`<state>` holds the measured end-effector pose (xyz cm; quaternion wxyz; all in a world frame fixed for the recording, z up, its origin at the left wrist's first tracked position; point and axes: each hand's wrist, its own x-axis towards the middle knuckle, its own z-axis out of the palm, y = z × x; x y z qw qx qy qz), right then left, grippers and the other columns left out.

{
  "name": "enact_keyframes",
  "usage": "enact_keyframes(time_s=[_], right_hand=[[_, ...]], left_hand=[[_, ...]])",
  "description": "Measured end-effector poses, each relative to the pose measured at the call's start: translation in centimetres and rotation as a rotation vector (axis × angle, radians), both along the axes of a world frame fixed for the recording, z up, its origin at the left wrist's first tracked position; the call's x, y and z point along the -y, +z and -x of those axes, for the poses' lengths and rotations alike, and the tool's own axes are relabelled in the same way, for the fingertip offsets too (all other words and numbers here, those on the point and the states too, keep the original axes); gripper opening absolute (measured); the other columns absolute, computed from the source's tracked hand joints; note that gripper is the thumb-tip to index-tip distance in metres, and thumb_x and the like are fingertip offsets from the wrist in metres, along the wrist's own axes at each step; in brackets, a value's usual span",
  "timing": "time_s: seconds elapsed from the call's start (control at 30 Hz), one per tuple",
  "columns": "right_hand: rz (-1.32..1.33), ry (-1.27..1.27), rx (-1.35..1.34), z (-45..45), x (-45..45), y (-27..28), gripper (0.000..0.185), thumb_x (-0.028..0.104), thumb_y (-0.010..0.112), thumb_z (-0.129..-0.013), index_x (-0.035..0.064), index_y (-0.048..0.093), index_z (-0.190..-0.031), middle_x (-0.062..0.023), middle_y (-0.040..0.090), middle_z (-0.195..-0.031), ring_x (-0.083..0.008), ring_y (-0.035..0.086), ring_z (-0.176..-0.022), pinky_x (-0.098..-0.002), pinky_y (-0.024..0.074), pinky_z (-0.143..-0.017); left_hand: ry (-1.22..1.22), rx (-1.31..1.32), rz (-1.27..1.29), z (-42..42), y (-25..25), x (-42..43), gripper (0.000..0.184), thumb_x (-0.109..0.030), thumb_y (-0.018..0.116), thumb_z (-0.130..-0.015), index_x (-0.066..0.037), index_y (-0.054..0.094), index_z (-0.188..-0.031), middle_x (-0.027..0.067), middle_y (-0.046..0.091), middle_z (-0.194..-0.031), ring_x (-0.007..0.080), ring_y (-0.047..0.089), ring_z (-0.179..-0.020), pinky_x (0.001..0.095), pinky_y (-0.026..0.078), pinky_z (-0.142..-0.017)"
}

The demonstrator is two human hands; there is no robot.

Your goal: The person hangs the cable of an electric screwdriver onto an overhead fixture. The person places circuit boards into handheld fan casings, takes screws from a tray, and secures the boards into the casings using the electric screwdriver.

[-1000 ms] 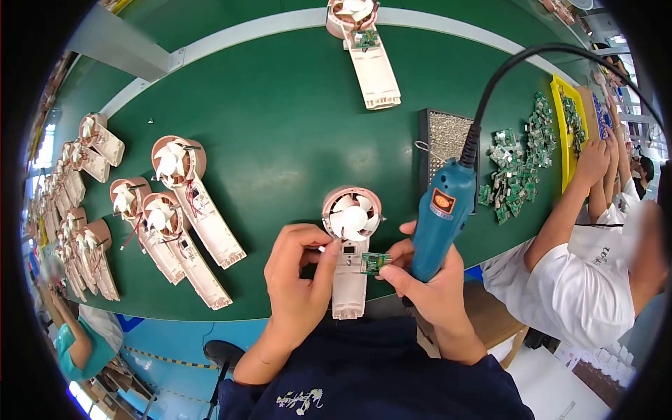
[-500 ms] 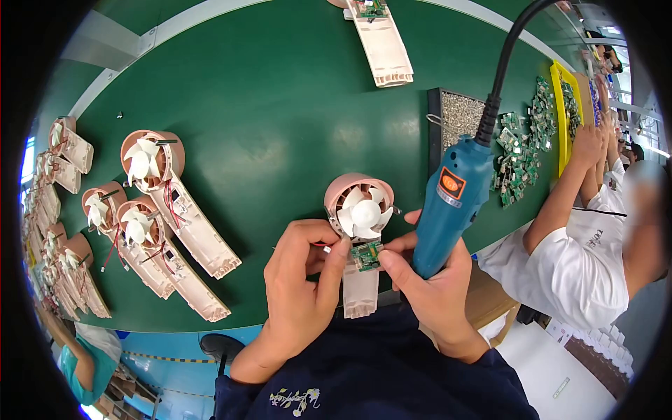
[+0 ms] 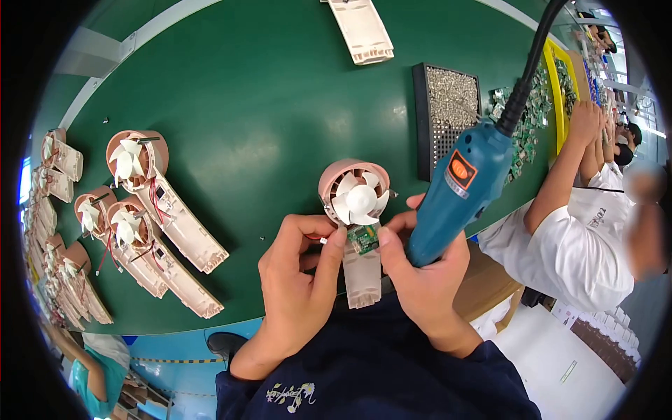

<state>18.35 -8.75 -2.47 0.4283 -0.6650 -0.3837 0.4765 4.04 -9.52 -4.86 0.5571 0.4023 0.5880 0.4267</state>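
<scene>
A small green circuit board (image 3: 364, 240) lies between my fingertips, over the top of the handle of a pale pink fan housing (image 3: 362, 281). White fan blades (image 3: 360, 201) sit in the round head above it. My left hand (image 3: 301, 276) is closed, its thumb at the board's left edge; a small white connector (image 3: 323, 240) on a red wire shows beside the fingers. With thumb and finger my right hand (image 3: 430, 280) pinches the board's right edge. That same hand also cradles a blue electric screwdriver (image 3: 458, 185), tilted with its cord upward.
A black tray of screws (image 3: 451, 98) stands behind the screwdriver, near piled circuit boards (image 3: 528, 133) and a yellow bin (image 3: 551, 59). Several fan housings (image 3: 178, 220) lie left on the green table (image 3: 266, 119). Another housing (image 3: 360, 31) lies at the back. A co-worker (image 3: 574, 238) sits at right.
The board has shifted slightly closer to the fan head and tilted. The view has moved a little, showing more of the screw tray. Both hands keep their grip.
</scene>
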Motion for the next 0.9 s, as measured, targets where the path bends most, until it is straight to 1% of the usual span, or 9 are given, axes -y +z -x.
enact_keyframes(time_s=[0.07, 0.17, 0.37, 0.5, 0.57, 0.7, 0.77, 0.83, 0.9], right_hand=[[-0.079, 0.043, 0.127, -0.1, -0.2, -0.3, 0.035, -0.001, 0.073, -0.081, -0.0003, 0.052, -0.109, -0.0035, 0.067, -0.082, -0.0069, 0.062, -0.069, -0.0235, 0.0503, -0.062], [-0.034, 0.062, 0.103, -0.4, 0.3, -0.2, 0.042, -0.007, 0.068, -0.082, -0.0015, 0.049, -0.118, -0.0058, 0.064, -0.087, -0.0086, 0.06, -0.076, -0.0224, 0.0483, -0.068], [-0.047, 0.125, 0.193, -0.8, 0.7, -0.7, 0.041, -0.006, 0.068, -0.082, 0.0001, 0.049, -0.118, -0.0051, 0.063, -0.086, -0.0079, 0.059, -0.074, -0.0217, 0.0477, -0.065], [0.021, 0.019, -0.041, -1.0, 0.4, -0.5, 0.04, -0.006, 0.068, -0.083, 0.0008, 0.05, -0.118, -0.0052, 0.063, -0.087, -0.0071, 0.058, -0.07, -0.0215, 0.0466, -0.06], [-0.007, 0.088, 0.039, -1.4, 0.3, -0.9, 0.041, -0.006, 0.067, -0.083, 0.001, 0.049, -0.119, -0.0072, 0.064, -0.091, -0.007, 0.058, -0.066, -0.0214, 0.046, -0.057], [-0.034, 0.105, 0.004, -1.8, 0.6, -0.9, 0.044, -0.009, 0.068, -0.081, 0.0009, 0.048, -0.119, -0.0114, 0.066, -0.099, -0.0072, 0.057, -0.064, -0.0213, 0.0462, -0.057], [-0.123, 0.278, 0.049, -2.7, 0.4, -0.4, 0.049, -0.011, 0.071, -0.077, 0.0004, 0.048, -0.119, -0.0158, 0.066, -0.106, -0.0075, 0.058, -0.064, -0.0209, 0.0459, -0.056], [-0.148, 0.329, 0.008, -3.4, 1.1, -1.1, 0.051, -0.011, 0.073, -0.073, -0.0002, 0.05, -0.117, -0.0153, 0.066, -0.109, -0.0066, 0.057, -0.062, -0.0206, 0.0442, -0.055], [-0.048, 0.353, 0.05, -3.7, 1.2, -1.2, 0.046, -0.01, 0.074, -0.073, -0.0006, 0.054, -0.113, -0.0118, 0.067, -0.107, -0.0056, 0.055, -0.06, -0.0207, 0.0431, -0.054]], left_hand=[[-0.009, -0.011, 0.003, -0.1, 0.1, -0.2, 0.012, -0.001, 0.062, -0.094, 0.004, 0.052, -0.097, 0.0088, 0.064, -0.09, 0.0085, 0.062, -0.076, 0.0226, 0.053, -0.063], [0.021, 0.003, 0.046, -0.1, 0.1, -0.4, 0.011, 0.0, 0.062, -0.094, 0.004, 0.053, -0.097, 0.0083, 0.064, -0.091, 0.0085, 0.061, -0.076, 0.022, 0.053, -0.063], [-0.009, -0.012, -0.025, -0.4, -0.2, -0.2, 0.01, 0.0, 0.061, -0.094, 0.003, 0.052, -0.099, 0.009, 0.063, -0.097, 0.0083, 0.06, -0.077, 0.0206, 0.051, -0.061], [0.007, 0.009, -0.026, -0.5, -0.2, -0.1, 0.01, 0.0, 0.061, -0.094, 0.003, 0.052, -0.1, 0.0089, 0.061, -0.102, 0.0085, 0.059, -0.081, 0.0203, 0.052, -0.064], [0.006, 0.013, -0.012, -0.5, -0.1, -0.1, 0.01, 0.0, 0.06, -0.094, 0.003, 0.052, -0.1, 0.0086, 0.06, -0.102, 0.0085, 0.059, -0.082, 0.0203, 0.052, -0.065], [0.021, 0.026, -0.02, -0.6, -0.2, -0.1, 0.01, 0.0, 0.06, -0.094, 0.003, 0.053, -0.1, 0.0083, 0.061, -0.102, 0.0082, 0.058, -0.081, 0.0202, 0.051, -0.064], [0.035, 0.034, -0.021, -0.5, -0.4, -0.1, 0.01, 0.0, 0.061, -0.094, 0.003, 0.053, -0.1, 0.0079, 0.061, -0.101, 0.0079, 0.058, -0.081, 0.0202, 0.051, -0.064], [0.018, 0.032, -0.023, -0.5, -0.5, -0.1, 0.01, 0.0, 0.061, -0.094, 0.002, 0.053, -0.1, 0.0073, 0.061, -0.1, 0.0076, 0.058, -0.08, 0.0206, 0.051, -0.064], [0.041, 0.036, -0.036, -0.6, -0.4, -0.3, 0.009, 0.0, 0.061, -0.094, 0.002, 0.054, -0.099, 0.007, 0.063, -0.098, 0.0074, 0.059, -0.079, 0.021, 0.051, -0.064]])
